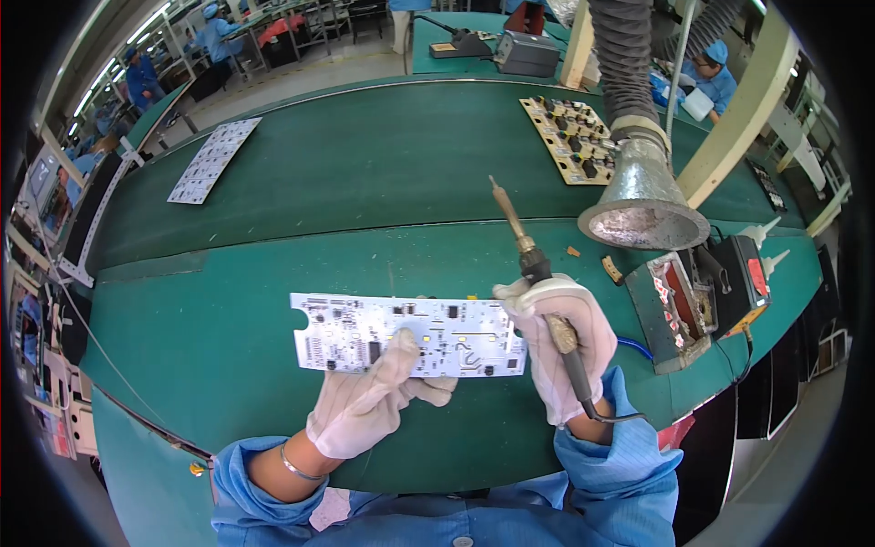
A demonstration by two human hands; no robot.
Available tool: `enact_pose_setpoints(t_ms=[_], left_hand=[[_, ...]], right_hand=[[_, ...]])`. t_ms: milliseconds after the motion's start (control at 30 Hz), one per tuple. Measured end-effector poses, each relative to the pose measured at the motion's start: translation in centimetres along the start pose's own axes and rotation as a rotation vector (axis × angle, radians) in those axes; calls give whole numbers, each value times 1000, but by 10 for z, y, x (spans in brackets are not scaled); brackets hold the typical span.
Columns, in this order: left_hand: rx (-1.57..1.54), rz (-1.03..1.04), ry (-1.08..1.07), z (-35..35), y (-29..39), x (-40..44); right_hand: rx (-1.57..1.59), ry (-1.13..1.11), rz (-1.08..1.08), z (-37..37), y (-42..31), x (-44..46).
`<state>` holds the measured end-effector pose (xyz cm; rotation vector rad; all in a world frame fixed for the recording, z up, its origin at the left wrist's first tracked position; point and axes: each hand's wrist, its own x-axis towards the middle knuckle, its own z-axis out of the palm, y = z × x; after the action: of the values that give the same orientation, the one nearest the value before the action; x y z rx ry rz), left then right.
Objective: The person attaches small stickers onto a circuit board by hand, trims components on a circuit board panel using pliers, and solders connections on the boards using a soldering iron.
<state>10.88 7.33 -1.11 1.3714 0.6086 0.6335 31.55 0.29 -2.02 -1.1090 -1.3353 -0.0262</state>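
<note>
A white circuit board (437, 342) with small dark parts lies across my left hand (378, 392), which wears a white glove. The left thumb presses on the board's face and the fingers are at its lower edge. My right hand (565, 346), also gloved, is closed round a soldering iron (535, 264), beside the board's right end. The iron's tip points up and away, off the board. Its cord runs down past my right wrist.
A funnel-shaped metal duct (643, 205) hangs at the right. Below it stand a metal box (670, 310) and a black unit (738, 283). Farther back lie another white board (215, 160) and a tan board with components (572, 141). Several people in blue are in the background.
</note>
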Motion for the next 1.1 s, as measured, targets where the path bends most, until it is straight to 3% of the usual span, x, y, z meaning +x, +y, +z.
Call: enact_pose_setpoints(t_ms=[567, 667, 867, 967, 1067, 1100], left_hand=[[-80, -26, 86, 16, 7, 1], [303, 161, 43, 7, -2, 1], [182, 46, 21, 9, 5, 0], [290, 79, -86, -3, 1, 0], [-194, -56, -18, 8, 7, -1], [-154, -51, -10, 10, 7, -1]], right_hand=[[24, -27, 18, -4, -4, 3], [51, -20, 39, -3, -4, 2], [29, -25, 38, -4, -6, 4], [20, -13, 5, -3, -5, 4], [37, -19, 4, -5, -6, 4], [38, -21, 6, -5, -5, 4]])
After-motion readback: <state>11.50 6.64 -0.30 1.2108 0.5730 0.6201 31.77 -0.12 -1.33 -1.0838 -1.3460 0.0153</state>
